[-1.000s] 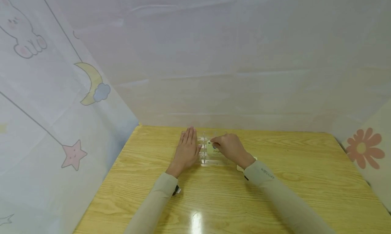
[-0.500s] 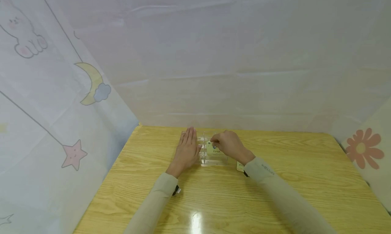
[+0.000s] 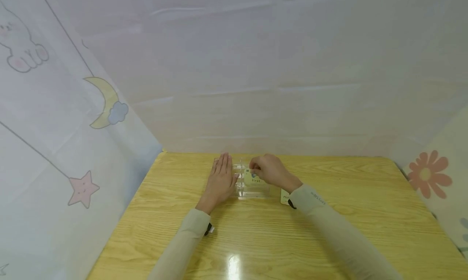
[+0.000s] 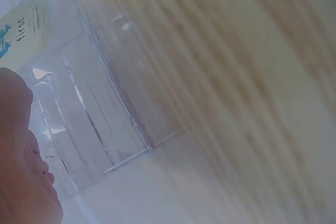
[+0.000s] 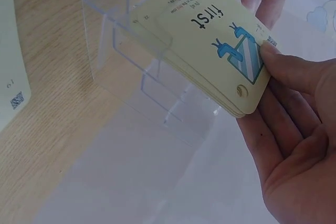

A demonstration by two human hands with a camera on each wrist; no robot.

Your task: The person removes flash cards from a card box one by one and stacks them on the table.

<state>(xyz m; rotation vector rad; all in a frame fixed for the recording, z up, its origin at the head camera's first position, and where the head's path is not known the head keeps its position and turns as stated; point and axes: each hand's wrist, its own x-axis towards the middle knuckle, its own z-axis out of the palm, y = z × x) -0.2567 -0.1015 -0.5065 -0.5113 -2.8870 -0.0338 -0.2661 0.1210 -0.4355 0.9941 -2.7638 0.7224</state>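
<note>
At far left, a pale wall hanging (image 3: 120,158) shows a cartoon moon and a pink star (image 3: 84,189). It meets a wood-grained bench (image 3: 234,235), where a person in light sleeves works with both hands near the back edge.

The left hand (image 3: 218,185) lies flat over the left part of a clear plastic holder (image 3: 239,192), fingers straight and side by side, thumb apart. The holder is divided into sections; in the left wrist view, the bare slots (image 4: 86,108) nearest that camera show no cards.

To the right, at the holder's other half, is a card stack (image 5: 197,45). Its top card reads "first" and pictures two blue creatures. The stack sits tilted, its far end behind the clear plastic, its near end in the right hand (image 3: 272,171), which pinches it with the thumb on top and fingers beneath.

Further right, a loose card (image 3: 284,197) lies on the bench, partly covered by the right sleeve (image 3: 314,202); its word begins "ni". I cannot tell whether another lies under it. At far right, a coral flower (image 3: 427,174) decorates the wall.

The work looks partway along: the stack is at the holder but not yet let go, and whether it is seated cannot be told. The loose card remains outside.
</note>
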